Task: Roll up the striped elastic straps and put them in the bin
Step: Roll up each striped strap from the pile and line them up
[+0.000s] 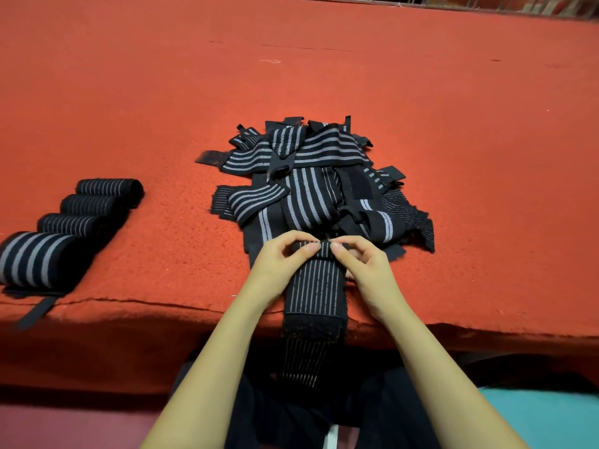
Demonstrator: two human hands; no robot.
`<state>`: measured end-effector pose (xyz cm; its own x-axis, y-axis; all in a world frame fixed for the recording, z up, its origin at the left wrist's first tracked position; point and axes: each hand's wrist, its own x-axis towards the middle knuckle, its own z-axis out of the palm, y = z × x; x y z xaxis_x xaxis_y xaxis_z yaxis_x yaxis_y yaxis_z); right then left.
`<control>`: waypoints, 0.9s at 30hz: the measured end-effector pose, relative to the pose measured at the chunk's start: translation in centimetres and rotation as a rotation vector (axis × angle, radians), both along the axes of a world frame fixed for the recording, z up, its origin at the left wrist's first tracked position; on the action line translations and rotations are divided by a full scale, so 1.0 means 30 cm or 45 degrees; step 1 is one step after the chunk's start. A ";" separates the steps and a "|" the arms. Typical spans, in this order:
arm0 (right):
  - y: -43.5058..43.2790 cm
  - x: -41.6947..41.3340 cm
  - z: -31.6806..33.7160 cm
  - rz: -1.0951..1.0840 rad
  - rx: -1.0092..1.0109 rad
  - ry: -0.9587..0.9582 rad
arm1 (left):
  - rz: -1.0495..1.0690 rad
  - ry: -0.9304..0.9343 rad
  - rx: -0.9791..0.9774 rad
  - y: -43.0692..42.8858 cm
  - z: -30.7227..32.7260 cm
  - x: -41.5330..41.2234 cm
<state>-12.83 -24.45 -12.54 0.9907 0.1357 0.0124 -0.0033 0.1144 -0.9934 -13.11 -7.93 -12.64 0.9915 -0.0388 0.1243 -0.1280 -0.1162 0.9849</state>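
Note:
A black strap with thin grey stripes (316, 286) lies lengthwise toward me and hangs over the table's front edge. Its far end is folded into a small roll. My left hand (280, 270) pinches the roll's left side, and my right hand (363, 270) pinches its right side. Just beyond them sits a loose pile of black-and-grey striped straps (311, 176). Several rolled straps (94, 205) lie in a row at the left. No bin is in view.
The red felt-covered table (324, 76) stretches wide, with its front edge (129, 306) close to me. A loose black strap end (35, 314) hangs over the edge at the left. My dark-clothed lap is below, and a teal surface (551, 416) is at the lower right.

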 end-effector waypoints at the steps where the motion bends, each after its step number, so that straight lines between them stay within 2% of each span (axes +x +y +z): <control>1: 0.001 0.003 -0.002 0.002 -0.033 -0.005 | -0.015 -0.016 0.000 0.001 0.001 -0.004; 7: -0.011 0.000 -0.005 0.004 -0.142 -0.151 | -0.027 -0.018 0.004 -0.007 0.010 -0.006; 11: -0.015 -0.003 0.000 -0.012 -0.153 -0.199 | -0.044 0.115 -0.050 -0.013 0.013 0.000; 16: 0.003 -0.005 0.012 0.019 -0.021 -0.025 | -0.031 0.090 -0.124 -0.007 0.011 -0.007; 21: -0.003 0.000 0.002 0.106 -0.087 -0.037 | -0.033 0.027 -0.127 -0.006 0.011 -0.011; 27: 0.002 -0.004 0.006 0.048 0.007 -0.014 | -0.103 0.024 -0.191 -0.008 0.016 -0.016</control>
<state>-12.95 -24.37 -12.35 0.9846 0.1731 0.0242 0.0032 0.1201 -0.9928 -13.60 -8.16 -12.17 0.9880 -0.1014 0.1161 -0.1123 0.0421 0.9928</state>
